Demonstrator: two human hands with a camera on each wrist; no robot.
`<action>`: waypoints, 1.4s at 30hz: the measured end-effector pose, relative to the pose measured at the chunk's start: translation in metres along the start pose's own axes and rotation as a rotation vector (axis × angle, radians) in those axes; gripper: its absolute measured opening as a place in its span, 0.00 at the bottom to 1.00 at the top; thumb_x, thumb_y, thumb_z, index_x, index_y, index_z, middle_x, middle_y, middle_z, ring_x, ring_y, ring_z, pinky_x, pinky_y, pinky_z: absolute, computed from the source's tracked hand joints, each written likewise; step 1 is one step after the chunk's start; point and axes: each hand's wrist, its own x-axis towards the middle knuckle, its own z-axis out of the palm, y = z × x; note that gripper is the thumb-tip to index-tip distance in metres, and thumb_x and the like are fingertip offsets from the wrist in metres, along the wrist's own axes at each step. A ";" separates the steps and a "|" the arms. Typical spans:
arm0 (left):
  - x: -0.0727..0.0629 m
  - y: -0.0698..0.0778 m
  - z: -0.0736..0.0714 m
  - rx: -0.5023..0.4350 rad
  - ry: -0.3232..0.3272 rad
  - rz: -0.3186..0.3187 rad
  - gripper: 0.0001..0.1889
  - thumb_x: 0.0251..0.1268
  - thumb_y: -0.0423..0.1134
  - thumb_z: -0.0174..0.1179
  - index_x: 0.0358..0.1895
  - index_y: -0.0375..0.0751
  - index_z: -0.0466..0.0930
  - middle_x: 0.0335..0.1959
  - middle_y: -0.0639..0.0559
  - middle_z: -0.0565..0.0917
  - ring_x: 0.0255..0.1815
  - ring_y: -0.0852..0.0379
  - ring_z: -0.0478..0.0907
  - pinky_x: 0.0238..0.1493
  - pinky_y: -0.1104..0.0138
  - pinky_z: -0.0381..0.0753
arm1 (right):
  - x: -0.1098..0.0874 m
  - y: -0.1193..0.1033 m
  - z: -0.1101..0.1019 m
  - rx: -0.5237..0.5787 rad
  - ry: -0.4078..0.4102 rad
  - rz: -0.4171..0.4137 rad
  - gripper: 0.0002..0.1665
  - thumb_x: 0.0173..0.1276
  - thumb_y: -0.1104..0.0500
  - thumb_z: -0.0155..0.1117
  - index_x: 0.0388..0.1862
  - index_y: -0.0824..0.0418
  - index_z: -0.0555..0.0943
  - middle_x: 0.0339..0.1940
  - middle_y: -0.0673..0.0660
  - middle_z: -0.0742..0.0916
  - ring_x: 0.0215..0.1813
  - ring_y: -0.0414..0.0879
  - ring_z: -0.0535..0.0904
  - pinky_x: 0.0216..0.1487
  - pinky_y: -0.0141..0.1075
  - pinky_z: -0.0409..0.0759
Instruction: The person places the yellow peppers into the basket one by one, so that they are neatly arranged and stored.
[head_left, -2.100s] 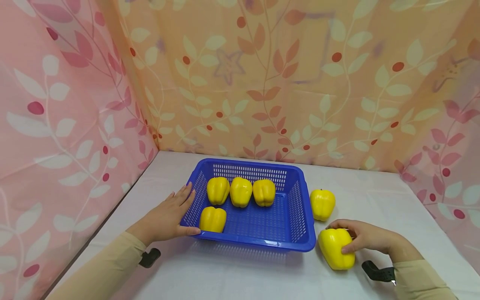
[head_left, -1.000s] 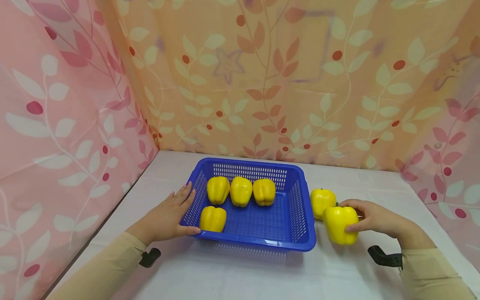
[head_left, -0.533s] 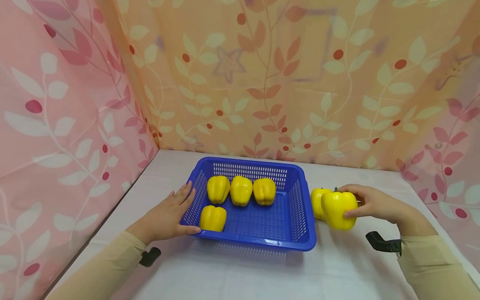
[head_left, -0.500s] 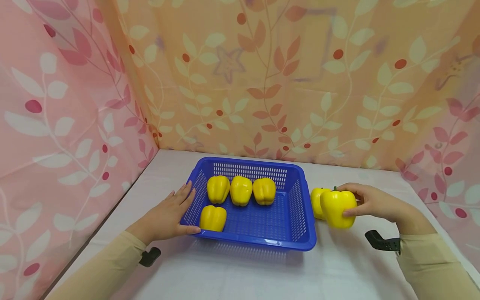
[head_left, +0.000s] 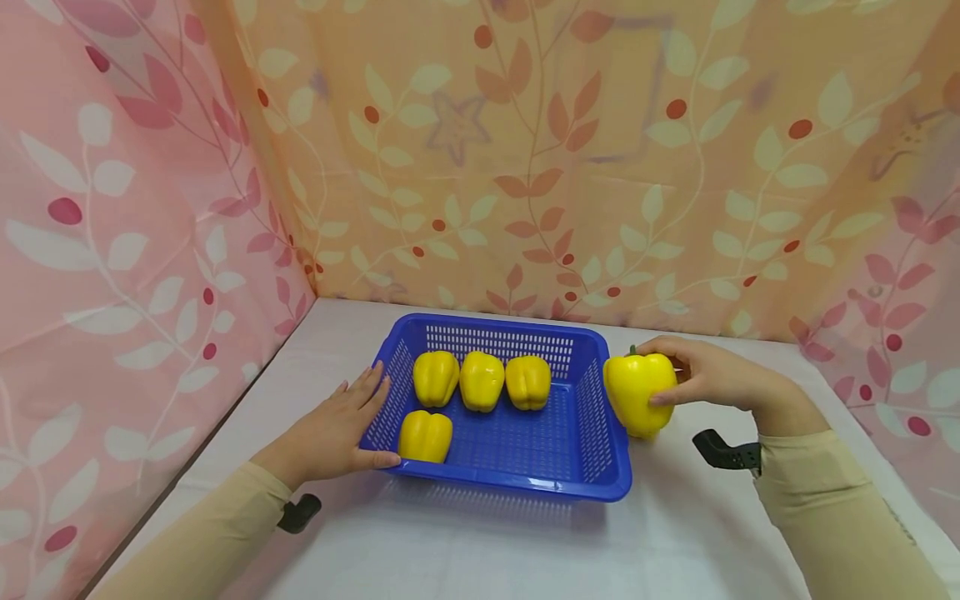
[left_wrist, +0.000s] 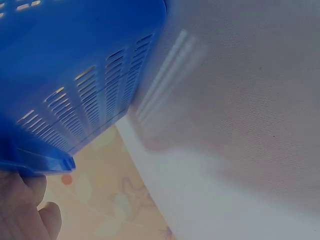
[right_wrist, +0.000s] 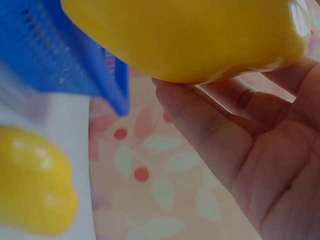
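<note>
My right hand (head_left: 712, 377) grips a yellow bell pepper (head_left: 637, 392), stem up, raised beside the right rim of a blue plastic basket (head_left: 510, 481). In the right wrist view the fingers lie against the underside of this held pepper (right_wrist: 195, 40). Another yellow pepper (right_wrist: 37, 182) sits on the table below it, mostly hidden in the head view. My left hand (head_left: 330, 433) rests on the basket's left edge, fingers spread and straight. Inside the basket, three yellow peppers (head_left: 482, 382) form a row at the back. One more pepper (head_left: 425, 437) lies at the front left corner.
The basket stands on a white-covered table (head_left: 465, 550). Behind it hangs an orange leaf-patterned curtain (head_left: 525, 208), with a pink curtain (head_left: 150, 250) along the left side and more pink cloth at the right. Both wrists carry black straps.
My right hand has lifted the pepper off the table, then carried it away from me and left to the basket's right rim, in front of the other loose pepper. My left hand stays put.
</note>
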 end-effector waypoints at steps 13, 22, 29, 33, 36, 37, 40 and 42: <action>0.000 -0.001 0.001 0.000 0.006 0.006 0.59 0.44 0.81 0.38 0.71 0.36 0.47 0.73 0.41 0.40 0.73 0.44 0.41 0.68 0.47 0.47 | 0.038 -0.025 0.015 -0.042 -0.041 -0.048 0.31 0.51 0.53 0.72 0.54 0.56 0.72 0.46 0.57 0.78 0.44 0.52 0.77 0.43 0.39 0.79; 0.000 0.001 -0.001 -0.004 0.011 0.012 0.59 0.44 0.80 0.39 0.71 0.35 0.47 0.73 0.40 0.41 0.73 0.44 0.41 0.68 0.47 0.47 | 0.065 -0.043 0.028 -0.044 -0.074 -0.074 0.33 0.50 0.50 0.73 0.55 0.54 0.72 0.48 0.54 0.78 0.45 0.51 0.76 0.43 0.38 0.80; 0.000 0.001 -0.002 0.004 0.005 0.014 0.59 0.44 0.81 0.39 0.71 0.34 0.47 0.73 0.40 0.41 0.73 0.44 0.41 0.68 0.47 0.47 | 0.086 -0.051 0.043 -0.069 -0.094 -0.098 0.34 0.50 0.49 0.73 0.56 0.55 0.73 0.48 0.53 0.78 0.45 0.49 0.76 0.46 0.37 0.79; 0.001 0.000 -0.001 0.006 0.008 0.016 0.59 0.44 0.80 0.39 0.71 0.34 0.47 0.73 0.40 0.41 0.73 0.44 0.41 0.68 0.47 0.47 | 0.097 -0.054 0.052 -0.068 -0.106 -0.105 0.33 0.50 0.49 0.73 0.55 0.55 0.74 0.47 0.52 0.78 0.44 0.48 0.75 0.45 0.36 0.79; 0.000 0.000 -0.001 0.006 0.013 0.017 0.59 0.44 0.80 0.39 0.71 0.34 0.47 0.73 0.40 0.41 0.73 0.44 0.41 0.68 0.47 0.47 | 0.105 -0.056 0.060 -0.076 -0.117 -0.108 0.34 0.49 0.47 0.73 0.55 0.55 0.74 0.48 0.51 0.79 0.45 0.47 0.75 0.46 0.36 0.78; 0.000 0.000 -0.001 0.006 0.015 0.019 0.59 0.44 0.80 0.39 0.71 0.34 0.48 0.73 0.39 0.42 0.73 0.43 0.41 0.68 0.47 0.48 | 0.108 -0.058 0.062 -0.081 -0.122 -0.108 0.35 0.49 0.47 0.73 0.55 0.55 0.74 0.49 0.50 0.79 0.45 0.47 0.75 0.46 0.36 0.78; 0.000 0.001 -0.002 0.006 0.016 0.021 0.59 0.44 0.80 0.39 0.70 0.34 0.48 0.73 0.39 0.42 0.73 0.43 0.42 0.68 0.47 0.48 | 0.115 -0.062 0.069 -0.111 -0.129 -0.118 0.35 0.49 0.45 0.72 0.56 0.54 0.74 0.49 0.49 0.79 0.46 0.45 0.75 0.48 0.35 0.77; 0.000 0.001 -0.002 0.005 0.017 0.022 0.59 0.44 0.80 0.39 0.70 0.34 0.49 0.73 0.39 0.42 0.73 0.43 0.42 0.68 0.47 0.48 | 0.120 -0.064 0.073 -0.117 -0.143 -0.127 0.36 0.49 0.45 0.72 0.57 0.55 0.73 0.50 0.49 0.79 0.47 0.45 0.74 0.49 0.36 0.76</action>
